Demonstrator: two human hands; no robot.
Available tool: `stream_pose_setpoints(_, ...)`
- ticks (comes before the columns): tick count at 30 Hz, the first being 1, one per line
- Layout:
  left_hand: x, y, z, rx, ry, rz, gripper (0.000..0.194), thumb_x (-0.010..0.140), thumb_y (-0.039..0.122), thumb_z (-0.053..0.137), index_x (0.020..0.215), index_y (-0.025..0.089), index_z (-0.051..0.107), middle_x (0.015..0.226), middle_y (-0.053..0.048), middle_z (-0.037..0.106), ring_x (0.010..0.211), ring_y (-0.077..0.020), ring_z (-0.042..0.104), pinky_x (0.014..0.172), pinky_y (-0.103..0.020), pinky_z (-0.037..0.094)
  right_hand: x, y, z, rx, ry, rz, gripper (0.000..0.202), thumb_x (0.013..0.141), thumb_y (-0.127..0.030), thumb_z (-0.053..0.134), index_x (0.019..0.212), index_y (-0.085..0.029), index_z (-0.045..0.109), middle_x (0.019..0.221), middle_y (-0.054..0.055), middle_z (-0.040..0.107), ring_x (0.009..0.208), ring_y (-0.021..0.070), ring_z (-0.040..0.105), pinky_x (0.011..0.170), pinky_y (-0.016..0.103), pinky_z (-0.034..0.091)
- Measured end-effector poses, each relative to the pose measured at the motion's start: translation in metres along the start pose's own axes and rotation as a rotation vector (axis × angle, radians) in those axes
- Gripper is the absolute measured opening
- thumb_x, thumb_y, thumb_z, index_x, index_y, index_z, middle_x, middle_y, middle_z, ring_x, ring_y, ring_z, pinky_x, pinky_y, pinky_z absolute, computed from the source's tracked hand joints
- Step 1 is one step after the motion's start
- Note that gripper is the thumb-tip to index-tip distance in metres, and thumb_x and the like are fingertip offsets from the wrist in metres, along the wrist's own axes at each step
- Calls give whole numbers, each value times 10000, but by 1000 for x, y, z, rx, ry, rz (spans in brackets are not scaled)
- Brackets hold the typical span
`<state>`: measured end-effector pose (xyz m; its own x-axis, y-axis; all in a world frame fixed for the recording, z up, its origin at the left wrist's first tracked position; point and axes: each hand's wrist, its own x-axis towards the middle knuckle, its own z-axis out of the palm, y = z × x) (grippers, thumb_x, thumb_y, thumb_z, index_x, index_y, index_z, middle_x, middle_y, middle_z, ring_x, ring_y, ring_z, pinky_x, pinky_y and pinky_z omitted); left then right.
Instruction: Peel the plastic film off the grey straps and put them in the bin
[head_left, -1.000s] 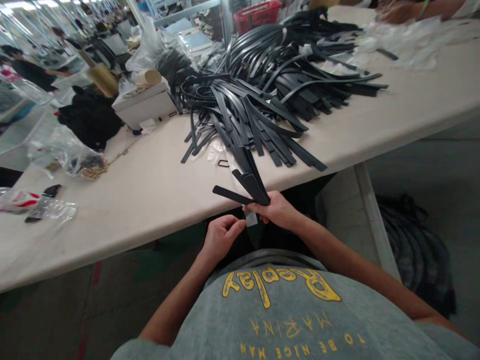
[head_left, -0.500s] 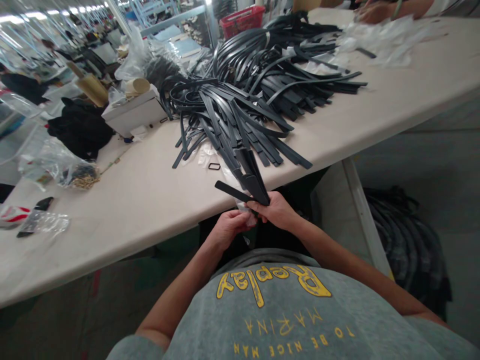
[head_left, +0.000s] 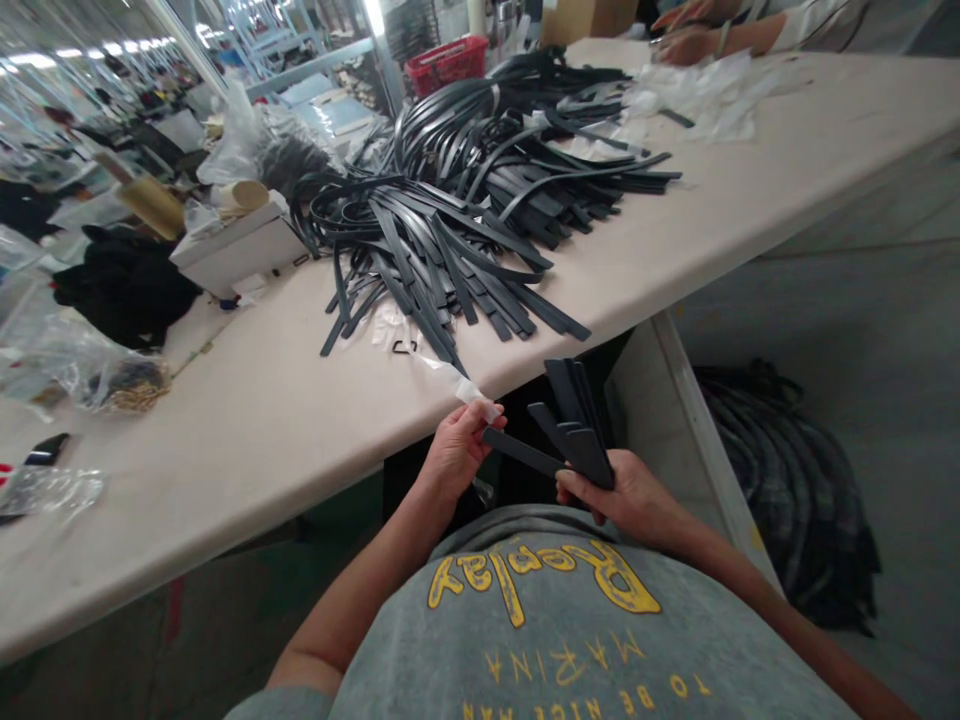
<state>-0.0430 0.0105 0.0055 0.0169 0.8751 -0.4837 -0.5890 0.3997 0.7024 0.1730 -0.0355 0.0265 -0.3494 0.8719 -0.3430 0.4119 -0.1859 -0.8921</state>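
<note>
My right hand (head_left: pixel 626 492) is closed round a fanned bundle of short black strips (head_left: pixel 581 415) in front of my shirt, past the table's edge. One strip (head_left: pixel 521 450) sticks out of it to the left, its end close to my left hand. My left hand (head_left: pixel 459 450) pinches a piece of white film (head_left: pixel 474 393) at the table edge. Beyond it, a large heap of long black straps (head_left: pixel 442 250) lies on the table (head_left: pixel 285 400). A small black rectangular buckle (head_left: pixel 404 347) lies beside the heap, partly under the film.
A white box (head_left: pixel 240 245) with a roll on it, black cloth (head_left: pixel 127 285) and plastic bags are at the left. Behind the straps stands a red basket (head_left: pixel 446 66). Another person's hands (head_left: pixel 690 38) are at the far right. Dark bundles (head_left: pixel 787 480) hang below the table.
My hands have moved apart. My right hand has drawn the strip bundle right and towards my body, off the table edge; my left hand holds the white film. The view has shifted slightly.
</note>
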Motion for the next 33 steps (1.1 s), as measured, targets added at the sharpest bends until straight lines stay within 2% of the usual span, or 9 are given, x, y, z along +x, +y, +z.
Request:
stream_pose_setpoints(8,-3,0,-4,7,3,-35,407,532,419,898,766,163,686,781,-22,737,674,-124,656,653,-231,514,4,1,-3,11,46,19,356,829,-453,551,699,-149,682,657,46,686,443,112,539,433,230,433)
stream_pose_setpoints(12,-2,0,-6,-4,29,-46,392,566,422,882,783,170,674,782,-23,738,683,-132,664,667,-241,510,4,4,-2,-4,38,3,362,837,-458,551,717,-147,693,693,54,708,449,112,555,439,228,447)
stream_pose_setpoints(17,-2,0,-6,-7,48,-64,367,610,406,862,800,166,661,762,-16,728,677,-128,665,673,-240,506,6,6,-1,-5,77,-18,364,845,-457,562,712,-147,700,636,44,691,429,117,547,423,233,430)
stream_pose_setpoints(25,0,-6,-10,-27,54,-90,397,523,384,906,741,167,656,679,10,693,640,-118,652,667,-238,519,10,6,5,-66,144,-42,355,862,-440,555,694,-157,691,544,17,633,427,129,554,430,235,416)
stream_pose_setpoints(28,-5,-12,-6,-7,29,-67,429,489,406,919,746,154,685,711,-12,708,640,-118,645,666,-240,515,15,2,10,-119,141,-58,380,868,-466,540,701,-160,692,564,28,646,452,150,582,448,248,441)
stream_pose_setpoints(33,-15,-22,6,44,-47,-7,429,587,440,871,818,104,738,730,-55,703,627,-119,622,671,-253,490,32,-4,12,-150,138,-131,464,851,-563,509,722,-178,734,612,55,693,486,199,624,457,286,502)
